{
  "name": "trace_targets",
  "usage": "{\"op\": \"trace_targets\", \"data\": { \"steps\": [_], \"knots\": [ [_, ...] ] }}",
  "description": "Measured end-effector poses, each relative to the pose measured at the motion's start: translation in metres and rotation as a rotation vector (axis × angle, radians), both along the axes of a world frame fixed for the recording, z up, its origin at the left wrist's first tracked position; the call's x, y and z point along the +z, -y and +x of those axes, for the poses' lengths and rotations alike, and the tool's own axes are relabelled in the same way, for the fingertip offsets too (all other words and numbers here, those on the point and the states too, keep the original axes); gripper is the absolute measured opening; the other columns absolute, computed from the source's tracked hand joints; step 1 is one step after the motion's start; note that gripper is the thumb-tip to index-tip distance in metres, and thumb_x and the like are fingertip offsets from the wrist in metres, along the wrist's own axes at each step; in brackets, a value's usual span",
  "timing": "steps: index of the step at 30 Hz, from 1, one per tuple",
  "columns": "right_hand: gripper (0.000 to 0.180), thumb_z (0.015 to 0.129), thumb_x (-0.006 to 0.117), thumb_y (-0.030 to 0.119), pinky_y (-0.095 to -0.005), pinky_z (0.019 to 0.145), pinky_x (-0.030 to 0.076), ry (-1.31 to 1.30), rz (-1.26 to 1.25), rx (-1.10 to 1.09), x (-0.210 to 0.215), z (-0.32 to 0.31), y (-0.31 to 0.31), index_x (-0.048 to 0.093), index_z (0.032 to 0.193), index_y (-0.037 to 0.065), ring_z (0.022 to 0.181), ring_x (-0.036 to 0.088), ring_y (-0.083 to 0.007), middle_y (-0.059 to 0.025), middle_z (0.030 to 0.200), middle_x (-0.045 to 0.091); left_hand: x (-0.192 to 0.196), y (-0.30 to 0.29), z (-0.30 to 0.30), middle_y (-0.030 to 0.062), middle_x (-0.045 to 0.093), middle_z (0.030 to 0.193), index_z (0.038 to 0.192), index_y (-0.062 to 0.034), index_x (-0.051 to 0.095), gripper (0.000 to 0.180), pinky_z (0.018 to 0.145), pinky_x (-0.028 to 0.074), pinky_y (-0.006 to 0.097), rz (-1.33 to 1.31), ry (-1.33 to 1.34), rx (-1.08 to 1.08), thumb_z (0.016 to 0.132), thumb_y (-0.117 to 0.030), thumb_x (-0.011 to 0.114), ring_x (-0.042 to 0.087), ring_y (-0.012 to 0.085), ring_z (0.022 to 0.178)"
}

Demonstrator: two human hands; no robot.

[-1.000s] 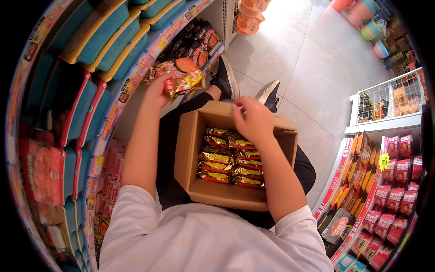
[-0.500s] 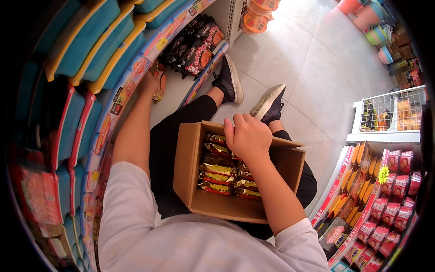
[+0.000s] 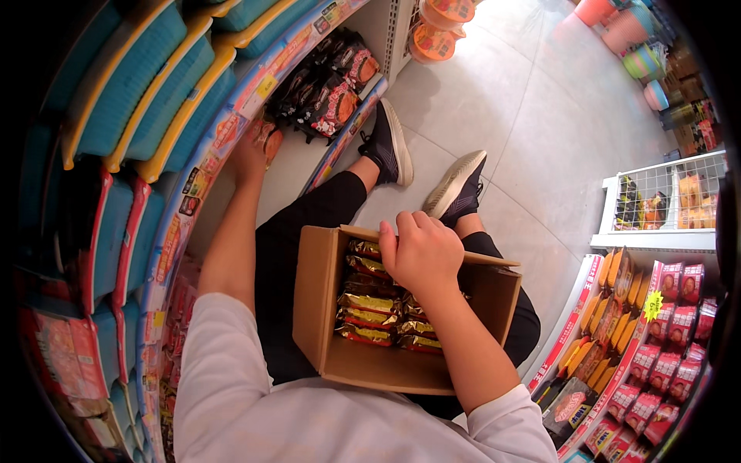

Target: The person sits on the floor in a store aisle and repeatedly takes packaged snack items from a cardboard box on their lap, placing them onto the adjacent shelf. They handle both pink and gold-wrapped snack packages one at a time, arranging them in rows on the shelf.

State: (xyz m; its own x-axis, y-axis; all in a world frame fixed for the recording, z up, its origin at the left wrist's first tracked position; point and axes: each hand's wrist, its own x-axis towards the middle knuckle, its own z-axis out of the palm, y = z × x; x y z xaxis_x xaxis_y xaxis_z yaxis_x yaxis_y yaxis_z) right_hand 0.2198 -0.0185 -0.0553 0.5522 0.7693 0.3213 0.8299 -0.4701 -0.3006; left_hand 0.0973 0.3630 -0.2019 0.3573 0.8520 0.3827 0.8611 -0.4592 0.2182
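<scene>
My left hand (image 3: 248, 154) reaches into the low shelf on the left, its fingers closed on a small shiny snack packet (image 3: 269, 142). The shelf's front edge hides part of that hand. Beside the packet lie several black snack packets (image 3: 328, 100) with red and pink print. An open cardboard box (image 3: 312, 301) rests on my lap. Inside it, gold and red foil packets (image 3: 367, 318) stand in rows on the left side. My right hand (image 3: 423, 258) is closed over the box's far rim.
Teal packs with yellow and red rims (image 3: 135, 85) fill the upper left shelf. Its curved price strip (image 3: 208, 158) passes above my left forearm. Ahead are my shoes (image 3: 390, 143) on the tiled floor (image 3: 525, 116). Racks of red packets (image 3: 671, 332) and a wire basket (image 3: 662, 193) stand right.
My left hand and the packet have moved slightly farther in, closer to the black packets. My right hand stays on the box rim. The view has shifted a little.
</scene>
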Motion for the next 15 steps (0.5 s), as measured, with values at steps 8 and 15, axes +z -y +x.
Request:
{"op": "trace_targets", "data": {
  "steps": [8, 15],
  "knots": [
    [0.028, 0.091, 0.069, 0.029, -0.0403, 0.054, 0.047, 0.018, 0.018, 0.016, 0.003, 0.0, -0.002, 0.061, 0.074, 0.009, 0.061, 0.063, -0.0281, -0.0065, 0.068, 0.059, -0.118, -0.015, -0.045, 0.0314, 0.054, 0.144, 0.149, 0.0064, 0.037, 0.107, 0.11, 0.048, 0.052, -0.177, 0.554, 0.233, 0.072, -0.04, 0.094, 0.06, 0.0468, 0.126],
    [0.025, 0.089, 0.071, 0.028, -0.0396, 0.054, 0.047, 0.013, -0.003, 0.007, 0.002, 0.0, 0.0, 0.062, 0.076, 0.009, 0.06, 0.063, -0.0276, -0.0061, 0.068, 0.059, -0.149, -0.048, -0.025, 0.0296, 0.066, 0.129, 0.131, 0.0132, 0.056, 0.099, 0.095, 0.058, 0.051, -0.487, 0.77, 0.441, 0.069, -0.056, 0.091, 0.069, 0.0454, 0.114]
  ]
}}
